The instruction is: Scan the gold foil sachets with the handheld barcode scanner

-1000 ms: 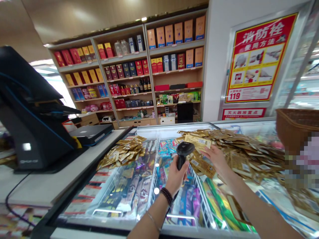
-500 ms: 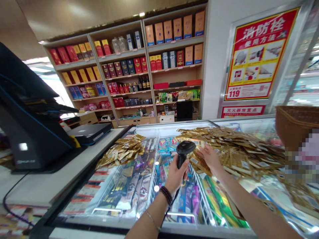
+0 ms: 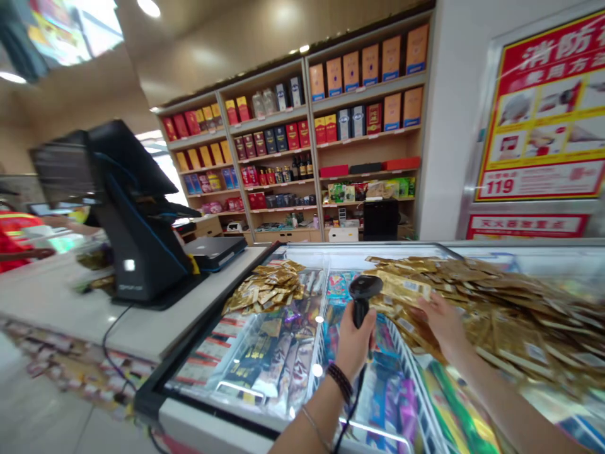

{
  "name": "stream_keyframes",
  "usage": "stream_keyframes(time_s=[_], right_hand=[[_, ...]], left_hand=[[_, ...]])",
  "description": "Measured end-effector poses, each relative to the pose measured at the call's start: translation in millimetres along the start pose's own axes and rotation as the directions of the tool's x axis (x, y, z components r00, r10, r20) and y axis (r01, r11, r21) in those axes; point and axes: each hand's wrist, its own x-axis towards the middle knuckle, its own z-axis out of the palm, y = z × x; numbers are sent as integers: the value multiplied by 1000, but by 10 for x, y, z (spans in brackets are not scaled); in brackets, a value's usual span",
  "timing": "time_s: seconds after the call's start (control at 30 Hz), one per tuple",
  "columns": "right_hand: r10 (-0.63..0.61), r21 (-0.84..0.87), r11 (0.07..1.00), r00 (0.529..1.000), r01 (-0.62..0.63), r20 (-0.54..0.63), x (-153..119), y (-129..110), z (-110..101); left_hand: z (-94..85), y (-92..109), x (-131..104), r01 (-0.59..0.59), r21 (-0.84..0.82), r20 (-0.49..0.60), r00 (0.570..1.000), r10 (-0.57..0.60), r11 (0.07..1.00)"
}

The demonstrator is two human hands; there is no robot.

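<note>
My left hand (image 3: 355, 340), with a dark bead bracelet at its wrist, is wrapped round the handle of a black barcode scanner (image 3: 365, 287). The scanner head points toward a gold packet (image 3: 403, 287). My right hand (image 3: 442, 318) pinches the right end of that packet, near its white label. Below and to the right lies a wide heap of gold packets (image 3: 515, 328) on the freezer's glass top. A smaller pile of gold packets (image 3: 267, 287) rests on the glass to the left.
The glass-topped freezer (image 3: 172, 410) holds wrapped goods in wire baskets. At the left stand a counter (image 3: 189, 312), a black register (image 3: 142, 252) and a flat black device (image 3: 215, 251). Shelves of boxes (image 3: 274, 135) line the back. A person's red clothing (image 3: 16, 236) shows at far left.
The view has swung left, bringing more of the counter and the person in red into sight. The gold packet in my right hand now shows more fully beside the scanner.
</note>
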Motion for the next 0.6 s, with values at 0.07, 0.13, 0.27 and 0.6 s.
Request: stream_keyframes(time_s=[0.07, 0.13, 0.27, 0.6], right_hand=[[52, 16, 999, 998, -52, -17, 6, -1, 99], [98, 61, 993, 995, -97, -9, 39, 38, 251], [139, 188, 970, 986, -155, 96, 61, 170, 721], [90, 230, 943, 848, -242, 522, -316, -44, 2389]], left_hand=[[-157, 29, 54, -29, 4, -97, 995, 29, 1000], [-388, 96, 97, -54, 9, -177, 983, 55, 998], [-1022, 314, 50, -121, 47, -335, 933, 130, 992], [-2347, 636, -498, -156, 227, -671, 691, 270, 961]])
